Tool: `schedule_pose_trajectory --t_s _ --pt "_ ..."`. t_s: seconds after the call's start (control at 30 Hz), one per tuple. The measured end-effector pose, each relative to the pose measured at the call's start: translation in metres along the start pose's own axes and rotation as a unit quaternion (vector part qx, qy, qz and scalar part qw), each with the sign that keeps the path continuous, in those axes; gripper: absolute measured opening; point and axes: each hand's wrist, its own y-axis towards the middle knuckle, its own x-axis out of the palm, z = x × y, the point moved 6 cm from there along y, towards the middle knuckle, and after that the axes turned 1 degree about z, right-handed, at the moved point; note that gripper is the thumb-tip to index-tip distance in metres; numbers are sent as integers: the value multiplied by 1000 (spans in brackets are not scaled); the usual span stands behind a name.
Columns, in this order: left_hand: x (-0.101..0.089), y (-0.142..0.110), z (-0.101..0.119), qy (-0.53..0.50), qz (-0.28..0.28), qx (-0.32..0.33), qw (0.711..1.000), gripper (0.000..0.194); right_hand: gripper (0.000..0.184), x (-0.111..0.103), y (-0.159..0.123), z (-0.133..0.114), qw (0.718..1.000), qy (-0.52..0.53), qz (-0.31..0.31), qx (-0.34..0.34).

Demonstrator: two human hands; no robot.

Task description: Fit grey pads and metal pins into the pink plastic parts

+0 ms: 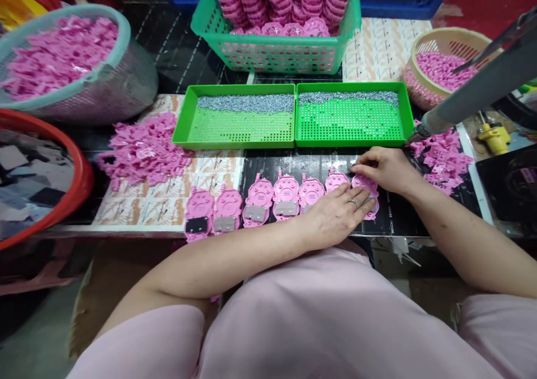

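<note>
A row of pink plastic walkie-talkie-shaped toy casings (286,194) lies along the front of the bench. Each of those in plain sight has a grey or black plate across its lower part. My left hand (342,214), with a ring on one finger, reaches across and lies flat, its fingertips on the rightmost casing (364,184). It partly covers the neighbouring casing (337,181). At the upper edge of the rightmost casing my right hand (384,169) has thumb and fingers drawn together in a pinch. Whatever sits between those fingertips is hidden.
Two green trays (235,138) (356,139) behind the row hold small metal screws. Loose pink parts lie in a left pile (146,149) and a right pile (447,158). A green basket (277,54), tan basket (423,88), teal basket (121,82) and grey pole (470,96) stand around.
</note>
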Motion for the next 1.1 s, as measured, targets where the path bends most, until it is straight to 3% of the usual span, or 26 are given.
schedule_pose_trajectory --t_s 0.2,0.3,0.43,0.53,0.6,0.7,0.9,1.1 --pt "-3 -3 -2 7 13 10 1000 39 26 3 -1 -2 999 -29 13 3" --pt "-2 -2 -3 15 33 18 999 38 22 2 -6 -8 998 -45 28 16" --pt "-2 -1 -4 18 36 17 999 37 21 -19 -35 -13 996 -62 65 9" --pt "-3 -1 -4 13 21 18 1000 38 26 -49 -73 3 988 -104 108 29" --pt "-4 -1 -4 10 12 19 1000 39 27 -69 -99 23 962 -212 155 70" --pt "-4 -1 -4 8 -1 18 1000 39 33 -72 -121 47 924 -334 162 89" --pt "-7 0 -5 7 -14 11 1000 41 32 -48 -101 50 927 -321 183 65" --pt "-7 0 -5 10 6 20 1000 41 31 -54 -96 36 929 -297 211 56"
